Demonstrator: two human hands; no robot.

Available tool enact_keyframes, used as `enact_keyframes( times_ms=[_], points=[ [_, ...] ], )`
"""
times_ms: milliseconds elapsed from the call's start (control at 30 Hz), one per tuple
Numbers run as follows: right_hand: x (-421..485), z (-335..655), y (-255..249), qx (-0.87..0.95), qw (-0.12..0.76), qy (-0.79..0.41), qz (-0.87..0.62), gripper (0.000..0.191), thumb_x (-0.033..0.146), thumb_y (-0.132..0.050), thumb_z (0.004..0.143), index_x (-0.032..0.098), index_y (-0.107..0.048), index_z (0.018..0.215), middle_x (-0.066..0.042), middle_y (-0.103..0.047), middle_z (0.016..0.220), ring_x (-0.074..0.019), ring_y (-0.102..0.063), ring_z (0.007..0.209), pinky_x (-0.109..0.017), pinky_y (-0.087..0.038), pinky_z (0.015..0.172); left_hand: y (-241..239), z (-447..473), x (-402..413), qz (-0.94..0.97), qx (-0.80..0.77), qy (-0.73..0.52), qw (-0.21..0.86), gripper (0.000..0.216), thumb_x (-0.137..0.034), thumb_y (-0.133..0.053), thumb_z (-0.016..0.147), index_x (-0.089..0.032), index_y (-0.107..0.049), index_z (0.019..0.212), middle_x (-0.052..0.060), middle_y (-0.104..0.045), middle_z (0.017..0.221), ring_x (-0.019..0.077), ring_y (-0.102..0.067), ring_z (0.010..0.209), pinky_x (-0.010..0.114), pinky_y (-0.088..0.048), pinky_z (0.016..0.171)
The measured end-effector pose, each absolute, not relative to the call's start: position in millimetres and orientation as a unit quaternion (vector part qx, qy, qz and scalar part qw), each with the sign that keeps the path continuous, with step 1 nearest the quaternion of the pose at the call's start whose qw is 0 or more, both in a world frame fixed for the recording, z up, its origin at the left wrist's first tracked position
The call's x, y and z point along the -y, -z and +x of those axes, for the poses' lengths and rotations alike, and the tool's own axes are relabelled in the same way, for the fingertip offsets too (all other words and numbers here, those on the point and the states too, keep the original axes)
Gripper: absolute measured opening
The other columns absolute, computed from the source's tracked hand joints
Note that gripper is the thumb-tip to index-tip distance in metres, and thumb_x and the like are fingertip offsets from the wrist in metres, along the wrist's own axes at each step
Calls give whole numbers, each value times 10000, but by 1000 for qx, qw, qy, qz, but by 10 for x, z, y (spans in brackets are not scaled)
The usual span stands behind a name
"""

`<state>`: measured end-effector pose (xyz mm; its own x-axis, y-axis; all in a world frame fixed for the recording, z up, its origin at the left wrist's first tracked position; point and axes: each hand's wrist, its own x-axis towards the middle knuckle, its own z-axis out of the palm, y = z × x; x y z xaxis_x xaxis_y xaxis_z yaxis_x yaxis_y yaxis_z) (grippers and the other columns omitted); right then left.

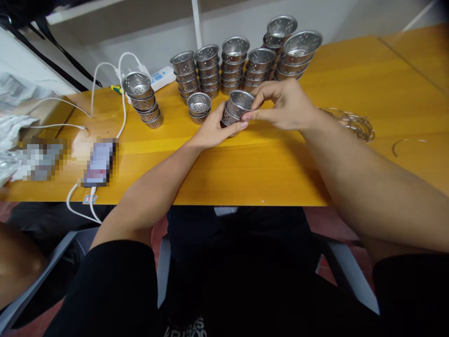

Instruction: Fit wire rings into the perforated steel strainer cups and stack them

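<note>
A stack of perforated metal cups (237, 108) was over the yellow table (224, 173). The left hand (212, 131) gripped its lower part, and the right hand (286, 106) pinched the upper cup (241, 101). Behind it stood other cup stacks (234, 66).

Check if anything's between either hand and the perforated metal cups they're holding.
Nothing visible. The left hand and right hand both touch the held cups directly; the short stack stands to the cups' left in the picture, not between.
</note>
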<state>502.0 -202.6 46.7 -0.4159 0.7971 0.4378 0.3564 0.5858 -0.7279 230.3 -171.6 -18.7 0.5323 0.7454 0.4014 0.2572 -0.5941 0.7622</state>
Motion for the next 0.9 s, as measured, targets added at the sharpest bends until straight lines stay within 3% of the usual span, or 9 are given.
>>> enact_keyframes(
  times_ms=[133, 300, 433, 567, 733, 833, 900],
  points=[
    [2087, 4965, -501, 800, 403, -278, -346, 652, 1005, -998, 875, 395, -775, 824, -94, -866, 1111, -431, -790, 1147, -787, -640, 1205, 160, 2288, 1701, 818, -311, -358, 326, 1072, -1127, -768, 912, -223, -705, 1485, 173, -778, 1412, 412, -764, 1426, 718, -612, 1376],
    [2159, 4929, -584, 783, 391, -305, -376, 733, 1099, -1021, 719, 425, -808, 912, -58, -889, 1136, -440, -794, 1244, -773, -651, 1271, 71, 2272, 1744, 820, -310, -342, 338, 1134, -1184, -734, 864, -213, -716, 1448, 173, -805, 1346, 434, -788, 1409, 743, -633, 1359],
    [2183, 4938, -607, 771, 382, -332, -386, 831, 1103, -1072, 620, 396, -825, 980, -77, -904, 1165, -452, -791, 1329, -753, -675, 1220, 15, 2266, 1841, 820, -302, -321, 364, 1105, -1185, -693, 894, -207, -712, 1409, 161, -808, 1273, 429, -817, 1341, 737, -691, 1267],
    [2057, 4968, -496, 753, 445, -333, -351, 961, 1197, -995, 598, 313, -710, 842, -129, -894, 1156, -405, -825, 1126, -678, -706, 1117, 43, 2273, 1884, 817, -311, -329, 358, 1072, -1143, -725, 923, -189, -703, 1411, 178, -810, 1297, 429, -815, 1350, 733, -687, 1275],
    [1798, 5134, -269, 704, 527, -238, -413, 972, 1218, -945, 669, 295, -708, 859, -133, -838, 994, -291, -685, 841, -573, -658, 905, 122, 2266, 1808, 810, -316, -356, 343, 1078, -1130, -733, 935, -216, -675, 1505, 174, -807, 1422, 407, -820, 1413, 728, -652, 1337],
    [1681, 5266, -121, 725, 471, -187, -466, 882, 1118, -984, 773, 278, -731, 870, -132, -826, 949, -252, -623, 789, -500, -611, 816, 173, 2253, 1731, 804, -316, -376, 336, 1097, -1123, -776, 911, -244, -648, 1556, 170, -791, 1520, 391, -797, 1474, 674, -615, 1390],
    [1622, 5319, -34, 746, 427, -162, -485, 722, 909, -1063, 871, 267, -733, 868, -132, -826, 949, -247, -627, 804, -481, -612, 830, 206, 2245, 1695, 805, -317, -378, 328, 1115, -1102, -817, 900, -242, -629, 1584, 184, -773, 1575, 398, -768, 1527, 653, -585, 1425]
  ],
)
